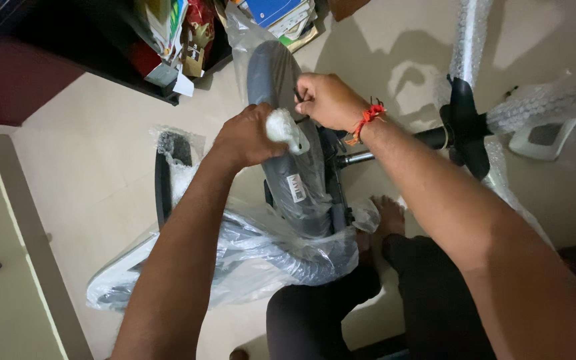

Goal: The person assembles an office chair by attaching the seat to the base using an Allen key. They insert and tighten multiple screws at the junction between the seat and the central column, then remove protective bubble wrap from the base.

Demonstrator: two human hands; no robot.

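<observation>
A grey office chair seat [298,187] lies on its side on the floor, partly in clear plastic wrap [248,257]. My left hand [248,137] presses on the seat's edge and grips a white piece of foam-wrapped part [285,128]. My right hand [328,100], with a red thread on the wrist, is closed on a small dark tool or bolt [298,95] at the seat's underside. The chair's black gas column [395,148] runs right to the star base [467,127].
Base legs in bubble wrap [535,107] spread at the right. A dark shelf with books and packets [181,40] stands at the top left. A black armrest [165,180] lies left of the seat. My bare foot [389,217] and dark trousers are below.
</observation>
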